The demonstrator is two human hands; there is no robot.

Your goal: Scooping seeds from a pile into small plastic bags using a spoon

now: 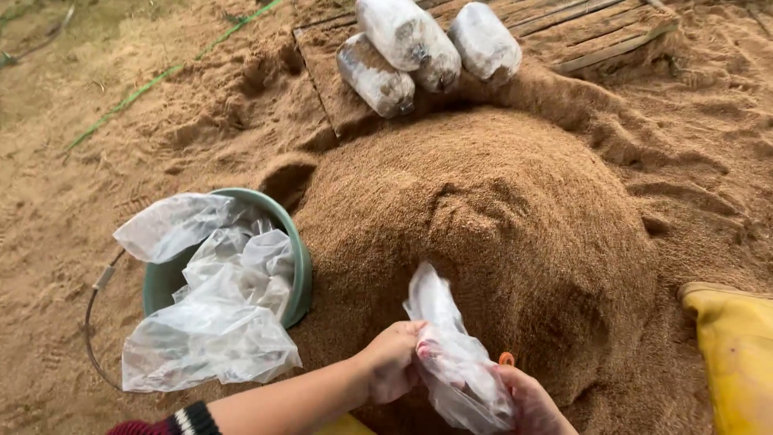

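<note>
bag: clear plastic bag (pixel 455 354) between both hands, at sawdust heap (pixel 483 217) near edge
left hand (pixel 392 360): pinching bag
right hand (pixel 527 403): gripping bag
bucket (pixel 299 266): green, holds crumpled plastic bags (pixel 217 298)

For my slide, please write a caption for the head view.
Both hands hold a clear plastic bag over a sawdust pile.

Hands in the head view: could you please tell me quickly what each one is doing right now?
Left hand: closed, pinching the clear crumpled plastic bag.
Right hand: holding the same bag from below.

Soft, even daylight, faint shadows, no glare; slightly soft focus throughout.
</note>
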